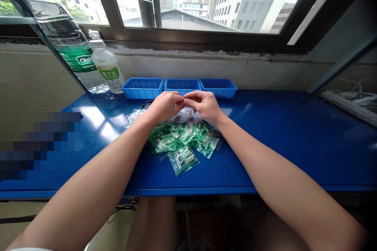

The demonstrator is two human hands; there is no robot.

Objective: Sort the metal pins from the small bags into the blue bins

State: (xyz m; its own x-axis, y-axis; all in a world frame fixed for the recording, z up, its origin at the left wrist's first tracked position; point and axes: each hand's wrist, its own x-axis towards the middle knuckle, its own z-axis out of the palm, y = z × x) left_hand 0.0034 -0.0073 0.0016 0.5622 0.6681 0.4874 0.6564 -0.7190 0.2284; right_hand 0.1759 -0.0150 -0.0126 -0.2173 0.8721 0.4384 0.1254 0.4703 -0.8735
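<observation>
Both hands meet fingertip to fingertip over the back of a heap of small bags. My left hand (168,106) is closed, thumb and fingers pinched together. My right hand (204,105) is pinched too, its fingertips touching those of the left. Whatever lies between them is too small to make out. Below the hands are clear bags (187,116) with small brownish parts. Nearer the front edge lie several green-tinted bags (171,137), and one bag (183,160) with pale and metallic pieces sits foremost.
Three blue bins (144,88) stand in a row behind the hands. A large water bottle (84,62) and a smaller bottle (108,68) stand at the back left of the blue table (279,137). A white power strip (352,104) with cables is at the far right.
</observation>
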